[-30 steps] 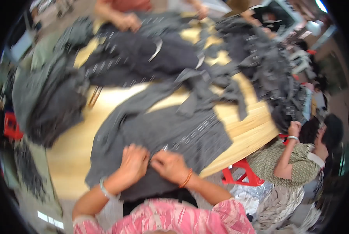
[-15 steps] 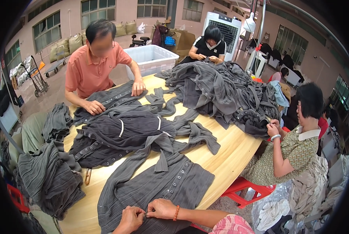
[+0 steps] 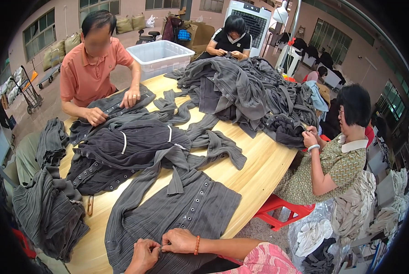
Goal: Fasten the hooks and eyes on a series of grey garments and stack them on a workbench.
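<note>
A dark grey ribbed cardigan [image 3: 168,205] lies spread on the table in front of me, a row of metal-ringed buttons running down it. Close to its near edge, my left hand [image 3: 144,255] pinches the fabric with bent fingers. Just to the right, my right hand [image 3: 179,240], with a beaded bracelet at the wrist, pinches the same cloth. The fingertips of both hands nearly meet. Whatever small detail lies between them is too small to make out.
Beyond the cardigan lies a dark garment bundle [image 3: 127,141] with white ties. A large garment pile [image 3: 232,86] covers the far right; another folded stack [image 3: 49,210] stands left, beside a slim brown-handled tool [image 3: 90,205]. Three co-workers handle garments around the wooden table [image 3: 264,155].
The view has shifted slightly, so the scene sits further left and up. My hands keep their pinch at nearly the same spot. The co-worker across on the left has moved their hands slightly.
</note>
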Action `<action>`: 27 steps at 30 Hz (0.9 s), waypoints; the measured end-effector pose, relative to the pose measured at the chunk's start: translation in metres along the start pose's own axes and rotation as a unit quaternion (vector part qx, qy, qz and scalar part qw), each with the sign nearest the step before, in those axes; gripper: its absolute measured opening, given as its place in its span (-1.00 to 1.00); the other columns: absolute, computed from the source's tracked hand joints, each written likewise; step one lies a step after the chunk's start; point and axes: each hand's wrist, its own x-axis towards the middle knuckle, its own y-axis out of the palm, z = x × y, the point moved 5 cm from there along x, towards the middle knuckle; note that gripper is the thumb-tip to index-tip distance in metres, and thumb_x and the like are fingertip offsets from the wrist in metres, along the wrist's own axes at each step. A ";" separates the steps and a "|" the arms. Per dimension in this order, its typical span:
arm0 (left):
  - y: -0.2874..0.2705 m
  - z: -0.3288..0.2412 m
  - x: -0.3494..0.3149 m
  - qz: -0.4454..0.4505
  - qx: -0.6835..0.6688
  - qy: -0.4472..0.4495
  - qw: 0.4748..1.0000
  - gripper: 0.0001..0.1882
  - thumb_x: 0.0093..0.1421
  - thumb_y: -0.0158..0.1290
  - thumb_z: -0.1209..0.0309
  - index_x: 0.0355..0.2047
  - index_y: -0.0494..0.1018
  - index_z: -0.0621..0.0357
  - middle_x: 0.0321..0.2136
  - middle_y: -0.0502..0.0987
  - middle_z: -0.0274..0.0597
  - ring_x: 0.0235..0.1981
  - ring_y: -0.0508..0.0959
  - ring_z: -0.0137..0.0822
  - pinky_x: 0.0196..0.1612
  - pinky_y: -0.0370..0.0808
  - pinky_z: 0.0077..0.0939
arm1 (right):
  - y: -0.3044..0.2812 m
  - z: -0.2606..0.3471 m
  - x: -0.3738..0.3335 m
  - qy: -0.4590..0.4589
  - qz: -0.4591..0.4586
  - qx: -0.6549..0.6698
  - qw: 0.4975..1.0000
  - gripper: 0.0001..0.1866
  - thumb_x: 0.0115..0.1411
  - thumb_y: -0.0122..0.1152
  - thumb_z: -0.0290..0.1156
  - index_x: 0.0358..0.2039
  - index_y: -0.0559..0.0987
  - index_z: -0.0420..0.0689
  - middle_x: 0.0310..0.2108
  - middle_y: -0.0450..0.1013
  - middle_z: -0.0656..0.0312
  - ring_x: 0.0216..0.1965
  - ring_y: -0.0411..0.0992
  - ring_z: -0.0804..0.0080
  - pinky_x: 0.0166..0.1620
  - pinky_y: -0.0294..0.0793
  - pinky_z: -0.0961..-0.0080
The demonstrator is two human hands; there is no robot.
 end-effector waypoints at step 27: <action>0.005 -0.008 -0.020 -0.037 -0.045 -0.037 0.998 -0.96 0.14 0.11 0.52 -0.38 0.53 0.23 -0.51 0.48 -0.19 -0.34 0.40 -0.23 -0.11 0.29 -0.35 | 0.010 0.001 -0.030 -0.088 -0.132 0.004 0.987 -0.88 0.06 0.40 -0.41 -0.38 0.65 -0.12 -0.49 0.47 0.27 -0.62 0.43 0.42 -0.48 0.39 0.46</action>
